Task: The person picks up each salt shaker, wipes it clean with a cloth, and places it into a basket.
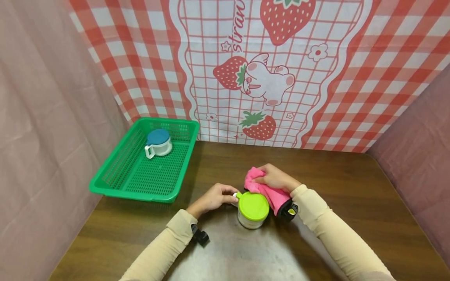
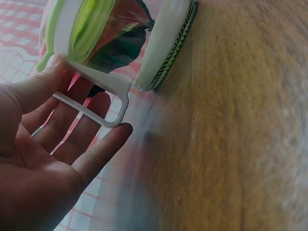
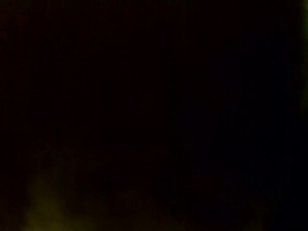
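A clear jar with a lime-green lid stands upright on the table in front of me. Its white handle points left. My left hand holds that handle, thumb on its upper end and some fingers behind it. On the jar's far right side, my right hand grips a bunched pink cloth that lies against the jar. The cloth hides part of the right fingers. The right wrist view is almost wholly dark, so no detail shows there.
At the left stands a green plastic basket with slotted walls. Inside it sits a second jar, with a blue lid and a white handle. A red-and-white checked strawberry curtain hangs behind the brown wooden table; pink drapes flank it.
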Action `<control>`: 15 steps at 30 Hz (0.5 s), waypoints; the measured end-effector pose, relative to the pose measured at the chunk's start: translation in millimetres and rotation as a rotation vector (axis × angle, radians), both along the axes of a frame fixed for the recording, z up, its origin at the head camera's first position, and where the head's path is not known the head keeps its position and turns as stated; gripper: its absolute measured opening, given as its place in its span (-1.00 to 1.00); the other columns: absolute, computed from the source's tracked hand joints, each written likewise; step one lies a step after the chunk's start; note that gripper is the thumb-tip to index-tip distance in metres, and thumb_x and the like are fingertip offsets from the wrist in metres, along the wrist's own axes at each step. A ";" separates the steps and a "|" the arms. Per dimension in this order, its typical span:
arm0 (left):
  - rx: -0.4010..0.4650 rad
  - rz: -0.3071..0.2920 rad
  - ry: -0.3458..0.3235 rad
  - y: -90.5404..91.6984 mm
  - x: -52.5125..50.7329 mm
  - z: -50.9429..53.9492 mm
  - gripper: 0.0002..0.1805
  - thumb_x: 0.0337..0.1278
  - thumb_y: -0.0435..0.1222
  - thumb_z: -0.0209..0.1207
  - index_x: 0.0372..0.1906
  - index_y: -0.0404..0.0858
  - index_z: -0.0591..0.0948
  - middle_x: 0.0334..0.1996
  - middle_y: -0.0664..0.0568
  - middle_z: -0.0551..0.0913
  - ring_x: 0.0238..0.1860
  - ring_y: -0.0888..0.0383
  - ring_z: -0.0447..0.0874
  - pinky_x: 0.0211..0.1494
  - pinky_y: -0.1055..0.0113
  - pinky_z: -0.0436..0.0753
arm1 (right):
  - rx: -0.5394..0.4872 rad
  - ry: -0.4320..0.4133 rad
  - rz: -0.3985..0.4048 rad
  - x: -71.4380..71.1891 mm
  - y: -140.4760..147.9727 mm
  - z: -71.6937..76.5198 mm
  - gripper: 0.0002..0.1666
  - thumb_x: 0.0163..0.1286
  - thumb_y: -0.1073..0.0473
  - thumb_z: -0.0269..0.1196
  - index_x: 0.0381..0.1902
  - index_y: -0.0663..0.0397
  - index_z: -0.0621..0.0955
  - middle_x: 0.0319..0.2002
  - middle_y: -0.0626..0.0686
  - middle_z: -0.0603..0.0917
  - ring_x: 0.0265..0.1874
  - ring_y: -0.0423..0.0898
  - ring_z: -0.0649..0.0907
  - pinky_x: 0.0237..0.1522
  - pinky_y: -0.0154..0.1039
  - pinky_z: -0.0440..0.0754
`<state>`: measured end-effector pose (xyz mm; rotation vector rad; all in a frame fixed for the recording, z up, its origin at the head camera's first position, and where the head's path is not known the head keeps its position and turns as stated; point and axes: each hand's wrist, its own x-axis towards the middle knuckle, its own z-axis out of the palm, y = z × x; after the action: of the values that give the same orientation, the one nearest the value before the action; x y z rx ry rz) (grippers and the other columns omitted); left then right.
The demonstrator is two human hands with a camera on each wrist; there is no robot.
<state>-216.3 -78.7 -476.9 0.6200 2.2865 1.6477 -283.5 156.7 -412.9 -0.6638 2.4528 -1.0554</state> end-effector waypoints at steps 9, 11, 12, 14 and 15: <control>0.005 -0.002 0.003 0.4 -0.2 -0.3 -0.75 0.16 -0.40 0.26 -0.08 -0.46 0.68 -0.17 -0.28 0.73 -0.29 0.40 0.55 -0.17 0.55 0.57 | -0.016 -0.011 -0.004 1.7 7.5 -1.1 -0.74 0.29 0.19 0.29 -0.16 0.29 0.69 -0.41 -0.02 0.65 -0.38 -0.17 0.54 -0.23 -0.30 0.54; 0.010 -0.002 0.000 0.6 -0.2 -0.7 -0.75 0.16 -0.41 0.26 -0.08 -0.46 0.68 -0.17 -0.29 0.73 -0.29 0.40 0.55 -0.18 0.55 0.57 | -0.022 -0.007 -0.007 2.6 9.3 -1.3 -0.75 0.28 0.19 0.29 -0.18 0.29 0.69 -0.41 -0.01 0.65 -0.38 -0.17 0.54 -0.23 -0.29 0.54; 0.012 -0.002 -0.003 0.7 -0.1 -0.8 -0.75 0.16 -0.41 0.26 -0.08 -0.47 0.67 -0.17 -0.29 0.73 -0.30 0.40 0.55 -0.18 0.56 0.57 | -0.024 -0.006 -0.009 3.0 10.2 -1.4 -0.75 0.28 0.19 0.29 -0.18 0.28 0.69 -0.40 -0.01 0.66 -0.37 -0.17 0.54 -0.21 -0.28 0.54; 0.016 -0.001 -0.005 0.8 -0.1 -0.8 -0.75 0.16 -0.41 0.25 -0.08 -0.47 0.67 -0.17 -0.30 0.72 -0.30 0.40 0.55 -0.19 0.56 0.58 | -0.025 -0.005 -0.013 2.8 12.4 -2.3 -0.75 0.28 0.18 0.30 -0.19 0.27 0.69 -0.40 -0.01 0.66 -0.37 -0.17 0.54 -0.21 -0.29 0.54; 0.017 0.000 -0.005 0.7 0.0 -0.8 -0.75 0.16 -0.41 0.25 -0.08 -0.47 0.67 -0.17 -0.30 0.72 -0.30 0.40 0.55 -0.19 0.56 0.58 | -0.025 -0.006 -0.014 2.8 13.5 -2.5 -0.75 0.28 0.17 0.30 -0.19 0.27 0.69 -0.40 -0.01 0.66 -0.37 -0.17 0.54 -0.21 -0.29 0.53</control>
<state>-216.3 -78.0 -477.7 0.6184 2.2712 1.6689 -280.7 170.1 -415.4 -0.6517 2.4464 -1.0939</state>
